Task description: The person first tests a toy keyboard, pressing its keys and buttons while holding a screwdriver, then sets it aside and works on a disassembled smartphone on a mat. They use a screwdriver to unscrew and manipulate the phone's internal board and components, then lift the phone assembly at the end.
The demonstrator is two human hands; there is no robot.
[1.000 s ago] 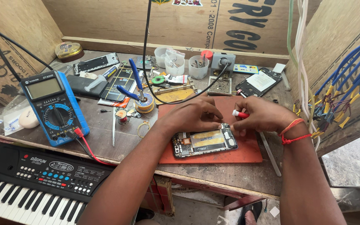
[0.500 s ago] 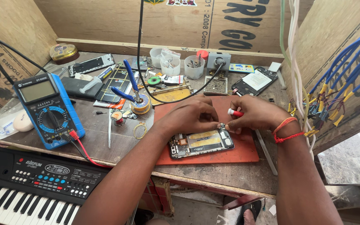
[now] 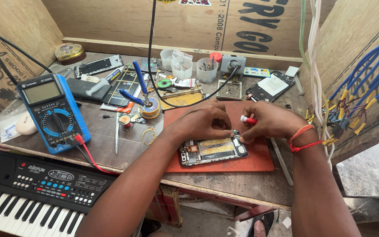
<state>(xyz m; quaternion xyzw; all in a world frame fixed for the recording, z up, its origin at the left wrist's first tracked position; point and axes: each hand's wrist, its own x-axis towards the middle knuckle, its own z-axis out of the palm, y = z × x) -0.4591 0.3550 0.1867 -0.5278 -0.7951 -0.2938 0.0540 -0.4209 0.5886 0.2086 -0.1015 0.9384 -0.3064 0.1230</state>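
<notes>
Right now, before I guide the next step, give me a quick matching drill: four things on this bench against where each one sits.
Things:
1. opened phone
2. multimeter
3. keyboard
4. blue wires

Places:
A. right wall
B. on the red mat, under both hands
C. near edge, lower left
D. left of the mat, upright on the bench

Pairs: 1-B, 2-D, 3-C, 4-A
</notes>
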